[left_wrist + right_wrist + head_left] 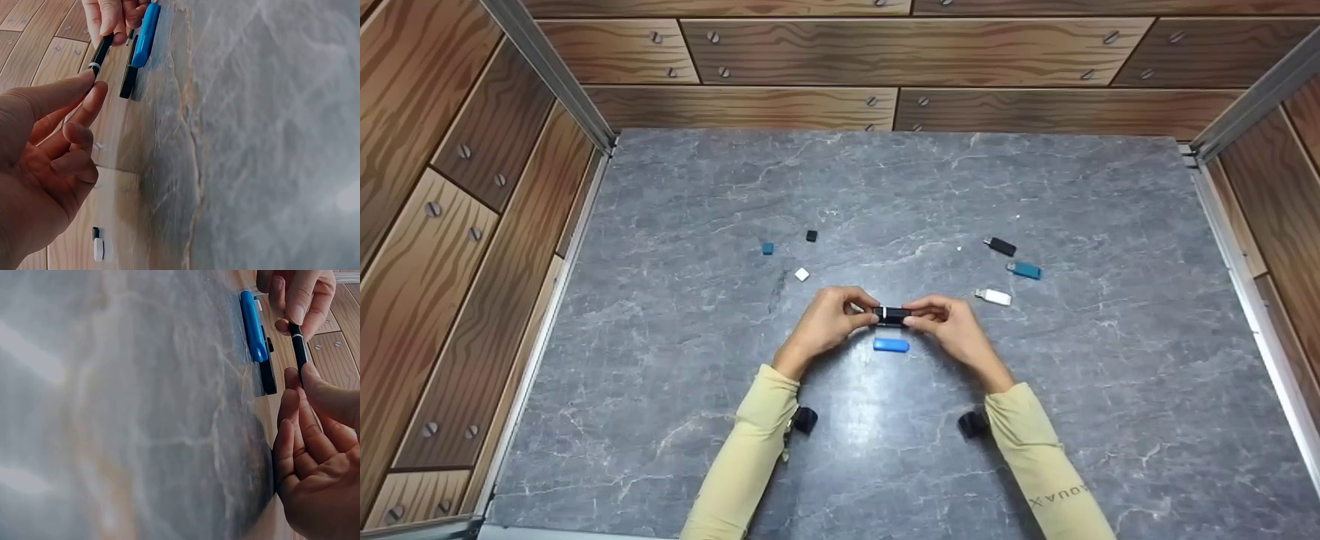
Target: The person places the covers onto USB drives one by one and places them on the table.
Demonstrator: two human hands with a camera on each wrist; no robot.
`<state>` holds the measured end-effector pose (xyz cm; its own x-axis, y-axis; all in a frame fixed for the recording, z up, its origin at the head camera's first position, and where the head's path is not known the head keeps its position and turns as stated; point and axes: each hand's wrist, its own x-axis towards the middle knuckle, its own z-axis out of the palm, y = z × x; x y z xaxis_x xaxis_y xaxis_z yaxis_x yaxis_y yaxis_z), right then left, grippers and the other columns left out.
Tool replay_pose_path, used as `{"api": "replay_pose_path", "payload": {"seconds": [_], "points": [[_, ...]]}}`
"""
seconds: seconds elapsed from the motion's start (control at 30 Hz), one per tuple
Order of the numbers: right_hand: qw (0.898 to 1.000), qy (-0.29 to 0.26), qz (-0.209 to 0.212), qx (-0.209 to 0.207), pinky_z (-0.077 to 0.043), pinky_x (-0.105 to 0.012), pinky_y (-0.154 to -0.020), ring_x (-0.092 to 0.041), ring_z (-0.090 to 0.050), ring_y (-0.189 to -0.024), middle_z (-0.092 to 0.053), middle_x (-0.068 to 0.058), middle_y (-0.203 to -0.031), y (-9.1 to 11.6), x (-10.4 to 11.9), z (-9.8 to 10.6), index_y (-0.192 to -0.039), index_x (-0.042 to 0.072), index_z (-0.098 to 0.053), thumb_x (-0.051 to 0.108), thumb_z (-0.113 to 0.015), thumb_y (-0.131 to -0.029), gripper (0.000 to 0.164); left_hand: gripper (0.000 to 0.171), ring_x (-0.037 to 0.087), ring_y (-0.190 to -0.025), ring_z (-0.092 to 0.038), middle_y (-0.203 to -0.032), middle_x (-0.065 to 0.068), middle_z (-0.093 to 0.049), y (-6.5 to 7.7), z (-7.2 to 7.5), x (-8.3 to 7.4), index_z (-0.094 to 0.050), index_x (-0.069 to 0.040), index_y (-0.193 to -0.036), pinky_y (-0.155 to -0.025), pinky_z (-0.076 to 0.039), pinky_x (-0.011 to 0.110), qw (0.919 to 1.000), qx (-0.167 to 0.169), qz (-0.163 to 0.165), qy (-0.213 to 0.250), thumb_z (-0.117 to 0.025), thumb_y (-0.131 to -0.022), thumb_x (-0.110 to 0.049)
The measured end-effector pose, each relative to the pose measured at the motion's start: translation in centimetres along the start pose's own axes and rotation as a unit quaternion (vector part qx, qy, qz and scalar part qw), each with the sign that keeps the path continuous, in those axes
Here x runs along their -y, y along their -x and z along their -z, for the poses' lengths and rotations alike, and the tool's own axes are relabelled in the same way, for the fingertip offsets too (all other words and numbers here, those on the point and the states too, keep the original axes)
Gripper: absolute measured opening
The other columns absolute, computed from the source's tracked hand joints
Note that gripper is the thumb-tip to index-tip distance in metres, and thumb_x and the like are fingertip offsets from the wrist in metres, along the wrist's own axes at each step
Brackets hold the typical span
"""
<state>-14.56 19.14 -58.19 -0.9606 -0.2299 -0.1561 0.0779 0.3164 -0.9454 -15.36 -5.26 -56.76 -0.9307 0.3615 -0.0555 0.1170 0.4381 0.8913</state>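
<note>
Between both hands is a black USB stick (896,314) with a pale band near its left end. The left hand (834,319) pinches the banded end between thumb and fingertips. At the other end, the right hand (952,324) pinches the stick the same way. In the left wrist view the stick (102,52) slants over the table, other fingers curving loosely below. Just nearer the body lies a blue USB stick (891,345). Beside the blue one, a second black stick-shaped piece (269,377) rests on the table, mostly hidden by the hands in the head view.
Left of the hands lie a teal cap (767,248), a black cap (811,235) and a white cap (802,274). On the right are uncapped black (1001,246), teal (1026,271) and white (994,297) USB sticks. Wood-patterned walls (922,52) border the grey marbled tabletop (697,337).
</note>
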Motion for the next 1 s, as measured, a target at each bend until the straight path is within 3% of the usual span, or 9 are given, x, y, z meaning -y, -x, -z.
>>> {"api": "replay_pose_path", "payload": {"seconds": [0.57,0.83,1.0], "points": [[1.000,0.013,-0.020,-0.007,-0.054,-0.015,-0.073,0.000,-0.069,-0.077,-0.079,-0.026,-0.109,0.03,0.10,0.08,-0.116,-0.007,-0.075,0.004,-0.080,-0.091,0.027,0.019,0.003,-0.061,-0.052,-0.100,0.013,-0.081,-0.17,-0.84,-0.05,-0.081,-0.006,-0.110,-0.055,-0.040,0.016,0.9999,-0.009,0.005,-0.007,-0.081,-0.091,-0.007],[0.999,0.014,-0.046,-0.005,-0.048,-0.018,-0.058,-0.004,-0.066,-0.072,-0.082,-0.016,-0.104,-0.29,0.27,0.33,-0.120,-0.003,-0.074,0.007,-0.079,-0.093,0.030,0.019,0.003,-0.066,-0.058,-0.101,0.012,-0.082,-0.33,-0.76,0.03,-0.081,-0.005,-0.111,-0.059,-0.045,0.016,1.0000,-0.010,0.001,0.000,-0.080,-0.092,-0.009],[0.998,0.010,-0.053,-0.014,-0.049,-0.019,-0.056,-0.005,-0.066,-0.070,-0.082,-0.012,-0.101,-0.62,0.51,0.37,-0.121,-0.004,-0.072,0.008,-0.080,-0.093,0.032,0.020,0.006,-0.069,-0.060,-0.101,0.011,-0.082,-0.67,-0.71,0.05,-0.080,-0.006,-0.112,-0.063,-0.048,0.019,0.9996,-0.023,-0.004,-0.016,-0.080,-0.093,-0.012]]}}
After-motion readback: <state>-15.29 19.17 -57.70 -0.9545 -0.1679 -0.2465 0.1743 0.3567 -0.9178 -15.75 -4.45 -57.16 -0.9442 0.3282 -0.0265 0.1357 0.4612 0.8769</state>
